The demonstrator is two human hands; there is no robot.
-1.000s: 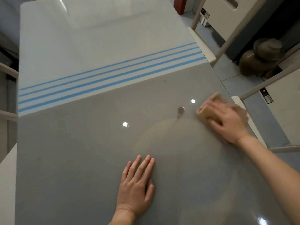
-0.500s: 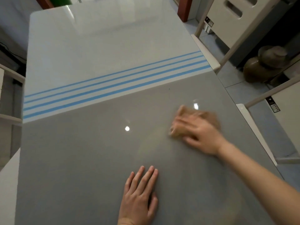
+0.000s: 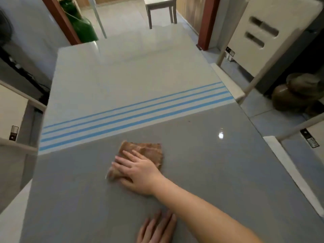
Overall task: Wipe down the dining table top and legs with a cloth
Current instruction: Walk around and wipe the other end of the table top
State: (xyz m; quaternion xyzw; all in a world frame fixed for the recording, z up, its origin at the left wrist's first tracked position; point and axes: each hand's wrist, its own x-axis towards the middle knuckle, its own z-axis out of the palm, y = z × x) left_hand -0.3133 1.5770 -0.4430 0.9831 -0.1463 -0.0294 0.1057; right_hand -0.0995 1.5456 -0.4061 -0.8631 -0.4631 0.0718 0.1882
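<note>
The glossy dining table point(image 3: 219, 172) has a grey near half and a white far half with blue stripes between them. A folded brown cloth point(image 3: 149, 151) lies on the grey part, near the middle. My right hand point(image 3: 138, 171) presses flat on the cloth's near left part, fingers pointing left. My left hand point(image 3: 157, 228) rests flat on the table at the bottom edge of the view, fingers spread, holding nothing. The table legs are out of sight.
White chairs point(image 3: 254, 55) stand along the table's right side, and another white chair point(image 3: 12, 116) on the left. Brown clay pots point(image 3: 298, 95) sit on the floor at right. A green gas cylinder point(image 3: 82, 23) and a dark chair point(image 3: 161, 7) stand beyond the far end.
My right hand has swept the cloth leftward from the table's right edge to the middle. The view has tilted up, showing more of the room; my left hand stays flat.
</note>
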